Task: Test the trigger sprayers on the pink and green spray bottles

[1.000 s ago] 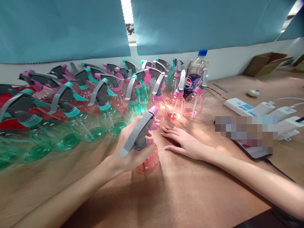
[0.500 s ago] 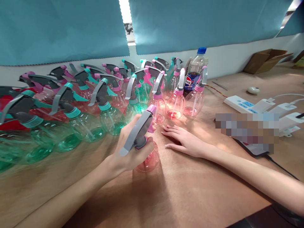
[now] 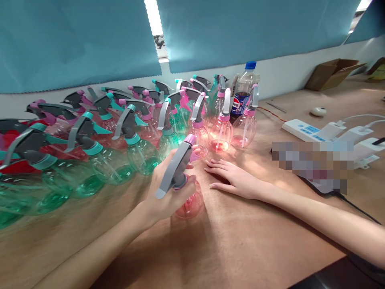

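My left hand (image 3: 167, 184) is wrapped round the neck of a pink spray bottle (image 3: 192, 202), a clear bulb with a grey trigger head and pink nozzle. Its base appears to rest on the table; the palm and fingers hide the collar. Flat on the table to the right lies my right hand (image 3: 233, 176), fingers stretched out, holding nothing. Just beyond the hands stand more pink spray bottles, the nearest being a pink-collared bottle (image 3: 221, 132). Left of my left hand, a green spray bottle (image 3: 144, 158) stands in a row of similar green ones.
Many pink and green spray bottles crowd the back left. Behind them at centre stands a cola bottle (image 3: 240, 102) with a blue cap. To the right are a white power strip (image 3: 300, 130) with plugs, a blurred-out device, a white mouse-like object (image 3: 318, 111) and a cardboard box (image 3: 331, 74).
The view has shifted slightly. My left hand keeps its grip on the pink spray bottle, and my right hand stays flat in the same place.
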A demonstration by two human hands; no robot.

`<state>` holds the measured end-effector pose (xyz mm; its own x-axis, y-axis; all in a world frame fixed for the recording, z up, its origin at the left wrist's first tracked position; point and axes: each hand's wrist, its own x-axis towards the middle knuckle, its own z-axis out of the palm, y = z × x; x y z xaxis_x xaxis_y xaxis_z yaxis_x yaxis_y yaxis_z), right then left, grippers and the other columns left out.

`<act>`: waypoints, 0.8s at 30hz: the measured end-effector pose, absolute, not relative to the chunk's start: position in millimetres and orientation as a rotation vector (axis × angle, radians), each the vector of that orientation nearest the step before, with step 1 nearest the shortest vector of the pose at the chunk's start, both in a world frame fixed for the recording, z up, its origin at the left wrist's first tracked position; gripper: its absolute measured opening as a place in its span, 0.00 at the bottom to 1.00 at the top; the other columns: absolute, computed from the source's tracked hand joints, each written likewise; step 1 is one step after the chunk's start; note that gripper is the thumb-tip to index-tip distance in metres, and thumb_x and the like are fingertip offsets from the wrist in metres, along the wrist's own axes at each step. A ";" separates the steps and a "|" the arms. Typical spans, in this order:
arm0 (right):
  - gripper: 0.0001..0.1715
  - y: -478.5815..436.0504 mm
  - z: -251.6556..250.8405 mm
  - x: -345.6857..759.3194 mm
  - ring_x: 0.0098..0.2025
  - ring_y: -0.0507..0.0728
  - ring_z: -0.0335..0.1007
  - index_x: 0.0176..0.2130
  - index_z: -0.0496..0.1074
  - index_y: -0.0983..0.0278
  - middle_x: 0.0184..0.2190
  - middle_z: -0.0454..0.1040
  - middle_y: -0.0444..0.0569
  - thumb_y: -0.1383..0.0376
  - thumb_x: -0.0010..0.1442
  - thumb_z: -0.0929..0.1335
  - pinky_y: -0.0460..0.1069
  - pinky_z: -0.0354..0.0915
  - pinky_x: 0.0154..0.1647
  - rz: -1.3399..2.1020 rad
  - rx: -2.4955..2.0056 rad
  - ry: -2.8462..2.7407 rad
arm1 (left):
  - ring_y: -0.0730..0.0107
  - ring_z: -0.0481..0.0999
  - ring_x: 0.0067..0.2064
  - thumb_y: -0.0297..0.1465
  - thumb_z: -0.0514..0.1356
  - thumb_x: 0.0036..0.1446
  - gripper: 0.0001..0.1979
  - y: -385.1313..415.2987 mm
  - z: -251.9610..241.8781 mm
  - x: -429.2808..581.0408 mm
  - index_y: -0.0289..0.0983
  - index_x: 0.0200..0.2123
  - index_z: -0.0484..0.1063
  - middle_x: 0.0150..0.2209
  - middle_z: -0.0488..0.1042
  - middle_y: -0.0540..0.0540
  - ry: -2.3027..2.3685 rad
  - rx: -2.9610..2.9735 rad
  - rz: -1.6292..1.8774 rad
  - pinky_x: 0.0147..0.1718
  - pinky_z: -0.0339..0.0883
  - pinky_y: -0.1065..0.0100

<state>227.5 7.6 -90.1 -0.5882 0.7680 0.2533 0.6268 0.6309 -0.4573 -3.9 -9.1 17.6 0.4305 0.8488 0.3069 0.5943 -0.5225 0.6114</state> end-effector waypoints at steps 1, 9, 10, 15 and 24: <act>0.31 7.7 -90.4 227.6 0.67 0.68 0.57 0.62 0.67 0.61 0.64 0.66 0.57 0.49 0.67 0.64 0.67 0.59 0.65 0.448 -1.098 -2.425 | 0.67 0.72 0.31 0.35 0.53 0.52 0.16 -8.7 17.1 -3.7 0.40 0.45 0.68 0.33 0.71 0.48 1.202 2.226 0.859 0.42 0.76 0.64; 0.31 8.0 -90.4 227.4 0.67 0.67 0.57 0.62 0.67 0.61 0.64 0.66 0.57 0.49 0.67 0.64 0.67 0.59 0.65 0.434 -1.095 -2.436 | 0.67 0.76 0.35 0.33 0.56 0.51 0.19 -9.7 17.3 -2.4 0.37 0.48 0.67 0.40 0.73 0.44 1.135 2.084 0.920 0.44 0.76 0.63; 0.31 8.0 -90.0 227.4 0.67 0.67 0.58 0.62 0.67 0.62 0.64 0.66 0.57 0.49 0.67 0.64 0.68 0.59 0.65 0.433 -1.094 -2.440 | 0.66 0.76 0.36 0.33 0.56 0.51 0.19 -9.9 17.5 -2.5 0.37 0.48 0.67 0.40 0.73 0.44 1.136 2.085 0.923 0.44 0.76 0.63; 0.32 8.0 -88.8 227.4 0.67 0.68 0.57 0.62 0.67 0.64 0.64 0.66 0.59 0.49 0.68 0.63 0.68 0.59 0.65 0.427 -1.099 -2.460 | 0.66 0.76 0.35 0.33 0.56 0.51 0.19 -8.6 16.1 -3.0 0.38 0.47 0.67 0.40 0.73 0.43 1.086 2.105 0.933 0.44 0.76 0.63; 0.32 8.2 -89.7 227.5 0.68 0.68 0.56 0.62 0.67 0.66 0.64 0.65 0.60 0.49 0.68 0.63 0.68 0.58 0.65 0.428 -1.110 -2.473 | 0.68 0.72 0.33 0.33 0.56 0.52 0.18 -8.1 14.8 -3.7 0.39 0.48 0.65 0.39 0.71 0.45 1.090 2.120 0.923 0.43 0.76 0.65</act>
